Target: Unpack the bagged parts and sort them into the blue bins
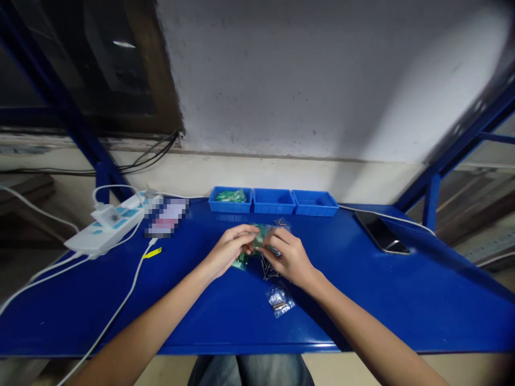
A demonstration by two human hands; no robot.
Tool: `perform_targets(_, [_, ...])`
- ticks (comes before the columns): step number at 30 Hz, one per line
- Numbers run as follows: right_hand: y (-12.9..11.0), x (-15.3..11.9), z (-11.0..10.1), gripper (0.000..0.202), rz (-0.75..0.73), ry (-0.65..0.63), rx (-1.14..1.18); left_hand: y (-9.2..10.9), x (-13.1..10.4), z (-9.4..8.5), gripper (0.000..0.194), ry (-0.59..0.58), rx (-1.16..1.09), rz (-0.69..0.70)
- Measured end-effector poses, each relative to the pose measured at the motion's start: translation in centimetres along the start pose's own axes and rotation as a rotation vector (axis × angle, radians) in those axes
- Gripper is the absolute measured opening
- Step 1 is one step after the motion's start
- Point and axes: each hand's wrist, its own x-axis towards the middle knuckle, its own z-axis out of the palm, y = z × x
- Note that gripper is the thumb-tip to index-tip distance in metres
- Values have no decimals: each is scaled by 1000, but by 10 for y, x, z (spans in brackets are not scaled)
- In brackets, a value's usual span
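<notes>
Between my two hands is a small green-tinted plastic bag [260, 236], pinched by the fingers of both. My left hand [231, 247] grips its left side, and my right hand [292, 254] closes on its right side. Below the right fingers lies a loose heap of thin metal screws or pins [269, 269], partly covered by that hand. More green plastic [240, 262] shows under my left hand. Nearer the table's front, a clear plastic bag [279, 300] with small copper-coloured and metal pieces lies flat. Another clear bag [282, 223] pokes out behind my right hand.
Three blue bins stand in a row at the back; the left bin [231, 208] holds green bags. A white power strip [107, 228] with cables and a blurred-out phone [167, 217] are at left, near a yellow tag [152, 253]. A dark phone [380, 231] lies right on the blue table [193, 321].
</notes>
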Motion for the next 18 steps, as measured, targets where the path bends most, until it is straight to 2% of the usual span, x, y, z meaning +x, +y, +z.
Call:
perform_targets(3, [-3, 2, -2, 10, 131, -40, 91, -2, 0, -3, 23, 78, 210, 186])
perform_targets(6, [1, 4, -2, 19, 394, -39, 266, -4, -2, -3, 39, 159, 507, 399])
perform_targets(8, [4, 5, -1, 31, 581, -42, 442, -5, -6, 0, 46, 182, 640, 507])
perform_targets(11, [8, 7, 1, 43, 763, -22, 759, -4, -10, 6, 25, 178, 772, 674])
perform_targets(14, [9, 8, 4, 36, 840, 74, 1022, -3, -11, 10, 20, 141, 847, 846])
perform_targets(16, [9, 7, 8, 43, 838, 155, 1121, -2, -12, 10, 23, 136, 892, 866])
perform_targets(18, [11, 6, 11, 49, 823, 219, 1136, -1, -12, 9, 24, 180, 931, 829])
